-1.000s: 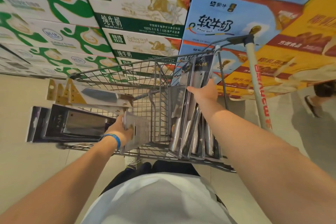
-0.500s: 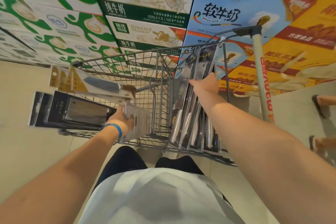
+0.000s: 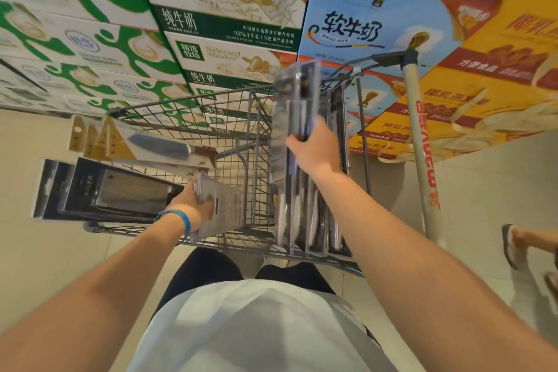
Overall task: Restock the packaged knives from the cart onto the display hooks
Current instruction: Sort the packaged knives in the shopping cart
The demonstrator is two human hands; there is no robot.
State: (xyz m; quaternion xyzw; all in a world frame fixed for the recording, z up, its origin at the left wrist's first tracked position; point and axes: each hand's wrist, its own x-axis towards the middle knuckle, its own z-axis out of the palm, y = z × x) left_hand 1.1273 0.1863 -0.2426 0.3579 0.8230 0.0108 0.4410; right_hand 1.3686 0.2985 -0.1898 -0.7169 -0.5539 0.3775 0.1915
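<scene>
A grey wire shopping cart (image 3: 193,121) stands in front of me. My right hand (image 3: 314,149) grips a packaged knife (image 3: 297,106) in a clear blister pack and holds it raised above several other packaged knives (image 3: 320,220) that stand on edge in the cart's right section. My left hand (image 3: 193,205), with a blue wristband, grips a stack of black packaged cleavers (image 3: 111,190) that juts out over the cart's left side. Gold-carded packaged knives (image 3: 157,145) lie beside that stack. No display hooks are in view.
Stacked milk cartons (image 3: 229,18) form a wall behind the cart, green on the left, blue and yellow on the right. The cart's white handle (image 3: 422,166) runs down the right. Another person's sandalled feet (image 3: 519,248) stand on the beige floor at the right edge.
My right hand has lifted one packaged knife up and left out of the row in the cart. My left hand still grips the cleaver stack. The feet at the right have shifted.
</scene>
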